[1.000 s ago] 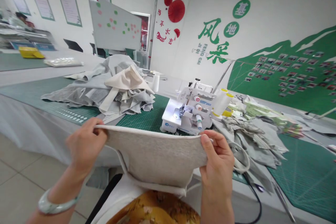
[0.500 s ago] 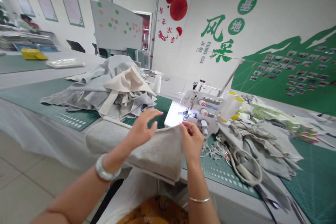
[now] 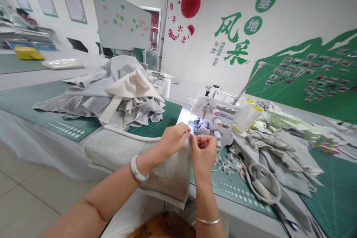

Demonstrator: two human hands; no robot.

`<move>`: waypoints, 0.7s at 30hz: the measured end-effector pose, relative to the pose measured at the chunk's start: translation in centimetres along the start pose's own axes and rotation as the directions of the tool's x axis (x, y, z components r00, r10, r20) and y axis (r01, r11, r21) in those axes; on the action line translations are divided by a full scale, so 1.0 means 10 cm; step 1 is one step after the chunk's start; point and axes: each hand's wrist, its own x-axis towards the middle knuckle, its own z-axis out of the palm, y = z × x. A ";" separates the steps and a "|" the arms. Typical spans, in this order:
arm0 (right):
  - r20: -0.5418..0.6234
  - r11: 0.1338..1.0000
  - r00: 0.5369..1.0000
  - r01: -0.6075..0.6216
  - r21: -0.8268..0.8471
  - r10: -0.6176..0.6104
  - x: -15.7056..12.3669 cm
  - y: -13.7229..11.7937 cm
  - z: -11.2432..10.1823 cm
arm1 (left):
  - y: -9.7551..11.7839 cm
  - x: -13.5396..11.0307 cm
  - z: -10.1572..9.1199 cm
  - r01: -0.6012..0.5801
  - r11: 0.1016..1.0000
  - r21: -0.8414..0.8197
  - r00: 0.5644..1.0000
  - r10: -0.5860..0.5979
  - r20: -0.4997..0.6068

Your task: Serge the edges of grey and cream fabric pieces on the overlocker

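A piece of grey fabric (image 3: 119, 152) with a pale bound edge hangs over the front of the table. My left hand (image 3: 174, 139) pinches its upper right corner, a bracelet around the wrist. Right beside it, my right hand (image 3: 203, 152) grips the same corner, thumb and fingertips together. The two sets of fingertips almost meet, and the bit of cloth between them is largely covered. Just beyond stands a white overlock sewing machine (image 3: 208, 109), its lamp lit over the needle area.
A heap of grey and beige fabric pieces (image 3: 125, 89) lies left on a green cutting mat (image 3: 173, 113). Thread cones (image 3: 248, 115) stand right of the machine. Grey scraps (image 3: 281, 156), a looped strip (image 3: 263, 189) and scissors (image 3: 242, 173) are farther right. A person (image 3: 23, 18) sits far back left.
My left hand has moved right and closed on the fabric corner beside my right hand; before, its fingers were apart above the cloth. My right hand still pinches the corner.
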 end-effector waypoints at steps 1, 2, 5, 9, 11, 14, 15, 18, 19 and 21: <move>-0.004 0.998 1.000 0.013 -0.069 -0.013 0.01 0.00 0.00 | -0.01 0.02 0.01 -0.007 0.998 0.066 0.999 0.005 0.032; 0.003 0.991 1.000 0.024 -0.133 -0.023 0.03 -0.01 0.00 | -0.01 0.05 0.01 -0.015 0.992 0.126 0.998 0.007 0.059; 0.063 0.974 0.998 0.029 -0.225 -0.016 0.11 -0.02 -0.02 | 0.01 0.09 0.00 -0.063 0.966 0.252 0.996 0.046 0.074; 0.097 0.974 0.995 0.009 -0.226 0.013 0.21 0.01 -0.03 | 0.18 -0.05 -0.02 -0.147 0.956 0.253 0.986 0.162 -0.040; 0.100 0.977 0.995 -0.003 -0.212 0.025 0.22 0.03 -0.03 | 0.28 -0.18 0.01 -0.166 0.971 0.172 0.983 0.176 -0.043; 0.080 0.981 0.996 -0.023 -0.192 0.039 0.21 0.06 -0.02 | 0.32 -0.32 0.10 -0.145 0.980 0.134 0.989 0.145 0.010; 0.070 0.983 0.997 -0.024 -0.183 0.037 0.20 0.06 -0.01 | 0.30 -0.34 0.13 -0.141 0.980 0.144 0.990 0.139 0.020; 0.074 0.990 0.997 -0.008 -0.138 0.018 0.16 0.09 -0.02 | 0.18 -0.34 0.15 -0.177 0.974 0.143 0.984 0.171 0.054; 0.082 0.993 0.997 -0.001 -0.119 0.011 0.15 0.10 -0.02 | 0.14 -0.32 0.13 -0.192 0.973 0.131 0.980 0.184 0.071; 0.100 0.996 0.995 0.014 -0.087 -0.005 0.12 0.13 -0.04 | 0.08 -0.27 0.09 -0.216 0.971 0.104 0.973 0.205 0.105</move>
